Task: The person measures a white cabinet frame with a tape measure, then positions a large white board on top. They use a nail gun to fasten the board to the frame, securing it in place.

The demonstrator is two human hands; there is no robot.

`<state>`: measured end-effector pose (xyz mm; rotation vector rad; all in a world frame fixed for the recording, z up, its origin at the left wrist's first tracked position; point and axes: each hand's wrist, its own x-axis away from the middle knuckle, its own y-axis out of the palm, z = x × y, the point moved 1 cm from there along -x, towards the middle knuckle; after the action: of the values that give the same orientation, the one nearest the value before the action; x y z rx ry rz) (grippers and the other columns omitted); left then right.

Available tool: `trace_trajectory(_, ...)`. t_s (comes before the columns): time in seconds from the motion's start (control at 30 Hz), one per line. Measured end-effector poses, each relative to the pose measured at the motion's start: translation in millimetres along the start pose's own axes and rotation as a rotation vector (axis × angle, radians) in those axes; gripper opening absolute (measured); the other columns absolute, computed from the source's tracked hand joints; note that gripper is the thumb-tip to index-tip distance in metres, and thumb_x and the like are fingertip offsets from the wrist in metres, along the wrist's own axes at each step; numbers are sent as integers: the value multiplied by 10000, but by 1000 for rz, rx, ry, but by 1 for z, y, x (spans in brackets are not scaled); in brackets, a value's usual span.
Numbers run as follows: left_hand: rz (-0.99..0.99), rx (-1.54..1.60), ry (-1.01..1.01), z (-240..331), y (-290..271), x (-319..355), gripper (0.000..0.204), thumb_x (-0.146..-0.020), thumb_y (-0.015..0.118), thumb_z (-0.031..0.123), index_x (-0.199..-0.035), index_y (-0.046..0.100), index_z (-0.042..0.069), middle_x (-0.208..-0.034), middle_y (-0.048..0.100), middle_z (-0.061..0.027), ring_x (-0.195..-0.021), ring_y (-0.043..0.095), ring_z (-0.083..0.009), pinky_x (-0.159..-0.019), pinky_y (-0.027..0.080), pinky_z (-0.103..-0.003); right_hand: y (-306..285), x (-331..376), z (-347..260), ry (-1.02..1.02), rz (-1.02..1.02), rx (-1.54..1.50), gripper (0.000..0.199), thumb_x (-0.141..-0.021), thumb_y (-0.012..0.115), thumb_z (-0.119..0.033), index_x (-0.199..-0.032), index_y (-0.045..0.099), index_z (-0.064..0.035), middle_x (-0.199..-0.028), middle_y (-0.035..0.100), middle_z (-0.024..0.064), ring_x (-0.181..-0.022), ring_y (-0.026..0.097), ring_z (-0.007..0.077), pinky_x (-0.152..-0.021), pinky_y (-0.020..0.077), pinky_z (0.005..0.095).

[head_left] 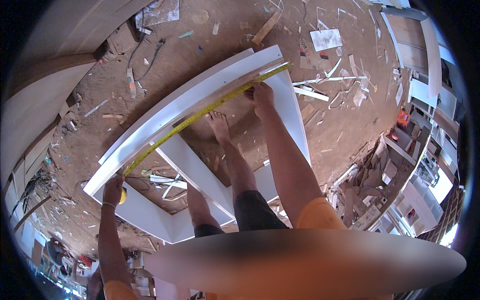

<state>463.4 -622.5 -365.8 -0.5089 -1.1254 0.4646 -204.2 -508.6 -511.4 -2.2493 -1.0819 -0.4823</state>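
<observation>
A yellow tape measure is stretched along the long edge of a white cabinet frame. At the frame's near left corner, my left hand is closed on the tape measure's case, whose yellow side shows beside my fingers. Toward the far right end, my right hand is closed, its fingers pinching the blade against the panel edge. The blade's tip reaches a little past that hand to the frame's corner. A white divider panel splits the frame into two bays, and my legs stand inside it.
Wood offcuts and scraps litter the brown floor around the frame. A white board piece lies at the far right. Large curved-looking panels stand on the left. Stacked boards and a scrap heap crowd the right side.
</observation>
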Motion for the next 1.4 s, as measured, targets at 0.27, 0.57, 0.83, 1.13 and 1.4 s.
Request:
trace_trajectory(0.27, -34, 118, -29, 17, 8, -5, 404, -1041, 534, 375, -985, 663, -4, -846, 663, -222, -803, 635, -419, -729, 487, -465, 31, 25, -62, 422, 53, -379, 190, -971, 600, -206, -1058, 610, -38, -869, 674, 111, -711, 681, 218, -663, 622, 378)
trace_trajectory(0.57, 72, 253, 30, -13, 52, -10, 414, -1045, 515, 381, -1120, 685, 11, -974, 687, -240, -929, 664, -405, -839, 504, -475, 34, 11, -34, 153, -194, 137, 233, -945, 631, -229, -1071, 623, -32, -921, 687, 119, -782, 682, 249, -725, 606, 376)
trace_trajectory(0.83, -265, -282, 145, -31, 41, -73, 426, -1093, 323, 426, -1389, 572, 246, -952, 710, -186, -872, 707, -383, -816, 566, -490, -2, -13, -3, 46, -262, 79, 340, -1027, 508, -131, -1315, 511, 50, -1305, 568, 224, -1262, 554, 326, -1047, 524, 444)
trace_trajectory(1.13, -138, -151, -25, -24, 60, -75, 637, -1025, 363, 619, -1126, 722, 103, -894, 708, -216, -895, 700, -369, -856, 537, -497, 4, -13, -9, -85, -334, 242, 364, -1040, 495, -118, -1330, 459, 99, -1330, 537, 245, -1268, 546, 353, -1088, 505, 486)
trace_trajectory(1.4, -188, -443, 129, -43, 79, -69, 405, -1096, 362, 341, -1493, 431, 386, -983, 678, -164, -898, 707, -321, -807, 607, -448, 41, 8, -34, 357, -37, -435, 342, -1041, 485, -121, -1304, 469, 97, -1326, 540, 254, -1260, 554, 367, -1089, 512, 479)
